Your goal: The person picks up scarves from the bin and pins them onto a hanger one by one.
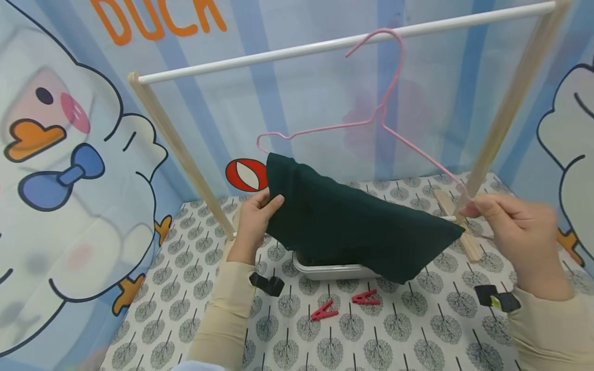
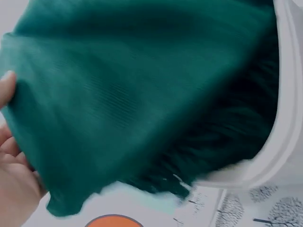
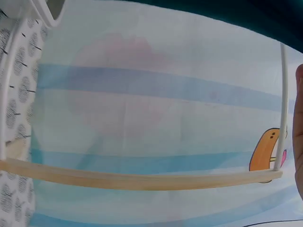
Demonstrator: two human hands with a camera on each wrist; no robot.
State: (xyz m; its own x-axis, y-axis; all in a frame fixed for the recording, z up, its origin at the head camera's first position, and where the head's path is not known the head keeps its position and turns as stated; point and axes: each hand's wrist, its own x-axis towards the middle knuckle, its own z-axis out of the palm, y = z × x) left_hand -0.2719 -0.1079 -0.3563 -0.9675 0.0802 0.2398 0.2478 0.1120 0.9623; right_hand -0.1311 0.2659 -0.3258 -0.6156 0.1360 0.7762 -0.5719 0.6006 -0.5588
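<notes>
A dark green cloth (image 1: 352,216) with a frayed edge hangs over the lower part of a pink wire hanger (image 1: 334,127). My left hand (image 1: 257,214) pinches the cloth's left end, thumb in front and fingers behind, as the left wrist view also shows. At the other end, my right hand (image 1: 520,226) grips the hanger's right corner, just beyond the cloth's pointed tip. The hanger tilts down to the right, and its hook overlaps the white rod (image 1: 278,53) in the head view. In the right wrist view only a sliver of the right hand (image 3: 299,127) shows.
A white basin (image 1: 334,272) stands on the tree-patterned tablecloth (image 1: 185,288) below the cloth. Two red clothespins (image 1: 325,310) lie in front of it. Wooden posts (image 1: 181,154) carry the rod on both sides. Behind hangs a striped duck-print backdrop (image 1: 315,103).
</notes>
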